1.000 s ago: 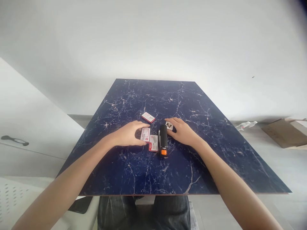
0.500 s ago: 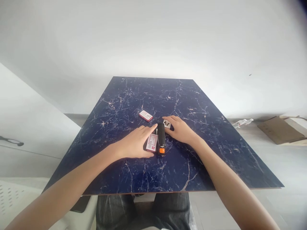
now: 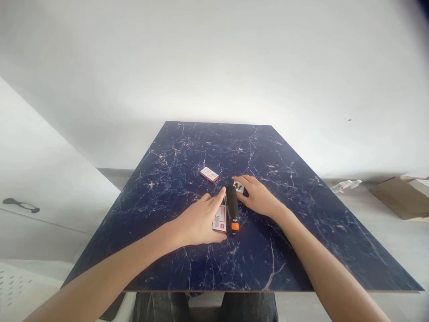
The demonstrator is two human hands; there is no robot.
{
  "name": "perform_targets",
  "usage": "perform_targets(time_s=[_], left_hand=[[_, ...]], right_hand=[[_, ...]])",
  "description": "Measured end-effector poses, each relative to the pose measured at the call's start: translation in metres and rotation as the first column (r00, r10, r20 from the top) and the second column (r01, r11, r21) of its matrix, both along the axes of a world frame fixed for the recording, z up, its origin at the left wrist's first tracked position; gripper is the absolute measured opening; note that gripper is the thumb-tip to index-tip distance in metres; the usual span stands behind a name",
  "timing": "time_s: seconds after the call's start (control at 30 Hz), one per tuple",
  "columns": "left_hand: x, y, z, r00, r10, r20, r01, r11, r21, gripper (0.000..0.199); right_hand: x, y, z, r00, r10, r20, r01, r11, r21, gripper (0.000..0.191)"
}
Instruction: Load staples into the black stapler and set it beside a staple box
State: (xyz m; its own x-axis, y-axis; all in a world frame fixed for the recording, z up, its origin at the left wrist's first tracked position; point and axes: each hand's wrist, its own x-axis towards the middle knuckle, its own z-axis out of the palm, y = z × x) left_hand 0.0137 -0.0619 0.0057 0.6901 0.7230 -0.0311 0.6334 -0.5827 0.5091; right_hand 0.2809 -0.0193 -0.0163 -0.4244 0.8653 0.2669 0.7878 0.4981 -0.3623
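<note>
My left hand [image 3: 203,220] curves around the left side of a small white box with red print [image 3: 219,220], thumb at its near edge and index finger reaching past its far edge. Right beside that box lies a long black object [image 3: 232,205] with an orange part at its near end; it looks like a stapler. My right hand [image 3: 259,194] has its thumb and fingers around a small white item with a black mark [image 3: 238,186], partly covered by the fingers. Farther off, a second white and red box [image 3: 209,174] lies flat, touched by neither hand.
Everything lies on a dark blue marbled table [image 3: 214,147], its far edge near a white wall. On the floor at right are a cardboard box [image 3: 398,197] and a clear plastic item [image 3: 346,185]. A white cabinet door with a dark handle [image 3: 20,205] stands at left.
The view has tilted up, so everything sits lower in the picture. My left hand covers more of the near box's left side, and the black object has turned slightly. My right hand keeps its place.
</note>
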Motion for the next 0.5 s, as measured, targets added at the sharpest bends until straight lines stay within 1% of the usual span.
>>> perform_targets(time_s=[0.03, 0.07, 0.1, 0.13, 0.17, 0.2, 0.23, 0.27, 0.3, 0.33, 0.4, 0.43, 0.5], left_hand=[[-0.003, 0.001, 0.003, 1.0, -0.026, 0.018, 0.026, 1.0, -0.005, 0.128], [-0.006, 0.004, 0.006, 0.998, -0.049, 0.038, 0.05, 0.999, -0.002, 0.12], [-0.008, 0.01, 0.008, 0.996, -0.06, 0.058, 0.06, 0.998, 0.012, 0.108], [-0.009, 0.019, 0.009, 0.996, -0.048, 0.076, 0.045, 0.998, 0.034, 0.091], [-0.008, 0.029, 0.009, 0.994, 0.02, 0.106, -0.029, 0.996, 0.081, 0.075], [-0.005, 0.041, 0.008, 0.983, 0.123, 0.138, -0.143, 0.979, 0.146, 0.066], [0.0, 0.054, 0.005, 0.965, 0.219, 0.147, -0.247, 0.947, 0.208, 0.065], [0.006, 0.067, 0.001, 0.95, 0.284, 0.131, -0.31, 0.915, 0.258, 0.068], [0.012, 0.08, -0.003, 0.941, 0.324, 0.095, -0.337, 0.897, 0.285, 0.073], [0.018, 0.09, -0.007, 0.94, 0.336, 0.057, -0.338, 0.896, 0.288, 0.075], [0.024, 0.104, -0.009, 0.943, 0.331, 0.03, -0.327, 0.905, 0.273, 0.068], [0.024, 0.106, -0.007, 0.947, 0.317, 0.041, -0.318, 0.916, 0.244, 0.063], [0.017, 0.1, 0.003, 0.957, 0.268, 0.107, -0.282, 0.949, 0.139, 0.06]], right_hand=[[0.0, 0.0, 0.0, 1.0, -0.001, 0.003, 0.001, 1.0, -0.005, 0.047], [0.0, 0.0, 0.001, 1.0, -0.003, 0.005, 0.003, 1.0, -0.012, 0.047], [0.0, 0.0, 0.001, 1.0, -0.004, 0.006, 0.004, 1.0, -0.019, 0.047], [0.0, 0.0, 0.001, 1.0, -0.006, 0.006, 0.006, 1.0, -0.025, 0.047], [0.0, 0.0, 0.001, 1.0, -0.006, 0.006, 0.006, 1.0, -0.029, 0.047], [0.0, 0.0, 0.001, 1.0, -0.005, 0.006, 0.005, 1.0, -0.029, 0.047], [0.0, 0.0, 0.001, 1.0, -0.003, 0.006, 0.003, 1.0, -0.025, 0.047], [0.0, 0.0, 0.001, 1.0, -0.001, 0.005, 0.001, 1.0, -0.018, 0.047], [0.0, 0.0, 0.0, 1.0, -0.001, 0.003, 0.001, 1.0, -0.012, 0.047], [0.0, 0.0, 0.0, 1.0, -0.001, 0.003, 0.001, 1.0, -0.009, 0.047], [0.0, 0.0, 0.0, 1.0, -0.003, 0.001, 0.003, 1.0, -0.01, 0.047], [0.001, 0.0, 0.0, 1.0, -0.004, 0.0, 0.004, 1.0, -0.011, 0.047], [0.001, 0.0, 0.001, 1.0, -0.001, 0.002, 0.001, 1.0, -0.01, 0.048]])
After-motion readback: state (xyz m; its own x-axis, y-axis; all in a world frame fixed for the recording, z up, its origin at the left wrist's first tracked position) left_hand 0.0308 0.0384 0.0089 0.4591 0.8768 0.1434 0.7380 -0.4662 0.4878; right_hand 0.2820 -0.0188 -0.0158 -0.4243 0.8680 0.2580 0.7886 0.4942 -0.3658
